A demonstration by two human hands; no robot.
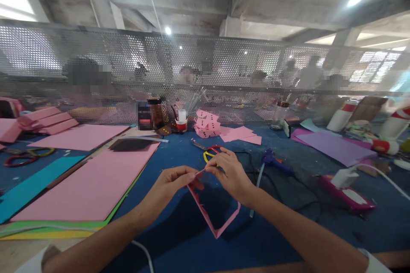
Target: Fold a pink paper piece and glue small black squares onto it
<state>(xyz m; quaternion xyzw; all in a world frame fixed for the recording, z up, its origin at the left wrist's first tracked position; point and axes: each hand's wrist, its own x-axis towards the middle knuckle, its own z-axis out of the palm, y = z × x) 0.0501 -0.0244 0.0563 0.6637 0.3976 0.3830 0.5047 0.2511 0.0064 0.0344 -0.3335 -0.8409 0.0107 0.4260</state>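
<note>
A person's two bare hands meet over a blue work surface [179, 243], close together with fingertips nearly touching, as the left hand [181, 177] and the right hand [229, 172] both pinch the upper part of a folded pink paper strip [216, 233]. The strip hangs below the fingers in an angular loop, its lowest corner pointing toward the wearer. White cuffs edge both forearms. Just beyond the right hand lie scissors [199, 146] with red and yellow handles, partly hidden by the fingers. To the right rests a blue glue gun [272, 158], a translucent stick beside it, and farther out a magenta power strip [347, 196] carrying a white plug [344, 178]. At left, a large pink sheet [96, 187] lies over green and yellow ones, next to a teal sheet [38, 183]. Ahead sit pink pieces marked with black dots [207, 123], flat pink pieces [240, 134], a red and white cup [181, 126] and a dark-lidded jar [156, 113]. Purple sheets [336, 147] spread at far right. Behind everything stands a perforated metal screen [205, 59], with several people blurred beyond it
</note>
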